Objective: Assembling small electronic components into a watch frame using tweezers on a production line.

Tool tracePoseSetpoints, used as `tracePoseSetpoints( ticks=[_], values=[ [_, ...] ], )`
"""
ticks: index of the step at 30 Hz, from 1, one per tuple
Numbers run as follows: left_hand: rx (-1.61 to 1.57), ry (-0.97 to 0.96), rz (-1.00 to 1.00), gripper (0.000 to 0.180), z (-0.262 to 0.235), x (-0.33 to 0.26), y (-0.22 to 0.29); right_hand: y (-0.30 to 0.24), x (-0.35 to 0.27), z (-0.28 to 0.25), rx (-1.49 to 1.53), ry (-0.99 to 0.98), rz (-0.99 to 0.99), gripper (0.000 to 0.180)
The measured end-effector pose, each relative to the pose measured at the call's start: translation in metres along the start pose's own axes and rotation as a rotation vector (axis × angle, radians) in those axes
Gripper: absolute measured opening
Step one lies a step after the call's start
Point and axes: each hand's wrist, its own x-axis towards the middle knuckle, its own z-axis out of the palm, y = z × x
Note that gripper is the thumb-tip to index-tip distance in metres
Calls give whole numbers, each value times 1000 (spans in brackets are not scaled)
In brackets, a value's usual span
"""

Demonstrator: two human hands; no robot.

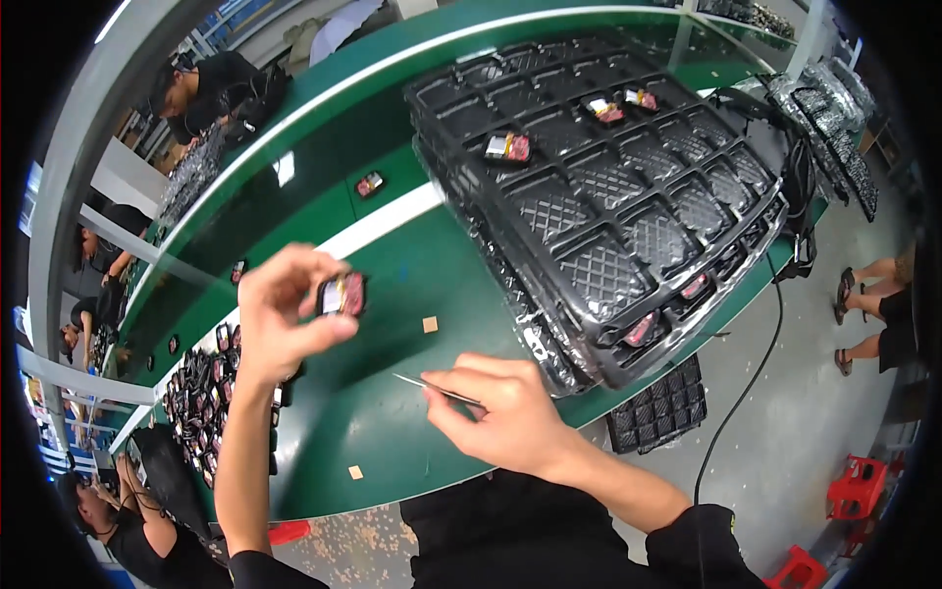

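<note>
Between the thumb and fingers of my left hand (pixel 277 329) is a small black device (pixel 343 293) with a red and white patterned face, held above the green workbench (pixel 392 432). My right hand (pixel 510 412) grips a thin, pointed metal tool (pixel 408 380) that looks like tweezers. Its tip points left, below the device and apart from it. Two small tan squares, one near the tool (pixel 430 324) and one closer to me (pixel 355 472), lie on the bench.
Stacked black plastic trays (pixel 589 196) stand on the right, with several similar devices in the top one. A heap of devices (pixel 201 402) lies left of my forearm. Beyond a white rail, another device (pixel 369 184) rests on a green belt. People work along the far left.
</note>
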Motion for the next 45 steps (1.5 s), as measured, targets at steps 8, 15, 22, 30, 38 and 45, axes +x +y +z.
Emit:
tracePoseSetpoints(
  ticks=[8, 15, 22, 30, 38, 45],
  values=[
    [180, -231, 312, 38, 84, 177, 64, 0, 7, -1, 15, -70, 43, 18],
    [264, -280, 379, 39, 83, 197, 89, -1, 9, 5, 21, -52, 19, 16],
    [665, 577, 998, 33, -44, 204, 200, -3, 1, -4, -34, -73, 20, 17],
    [1072, 397, 257, 53, -246, 219, 228, -12, 6, -2, -64, -122, 76, 18],
    [1047, 706, 1283, 4, -115, 149, 170, -10, 11, -5, -102, -96, 95, 18],
    [1037, -175, 147, 60, -24, 128, -24, -13, 14, 1, -88, -105, 78, 16]
  ],
)
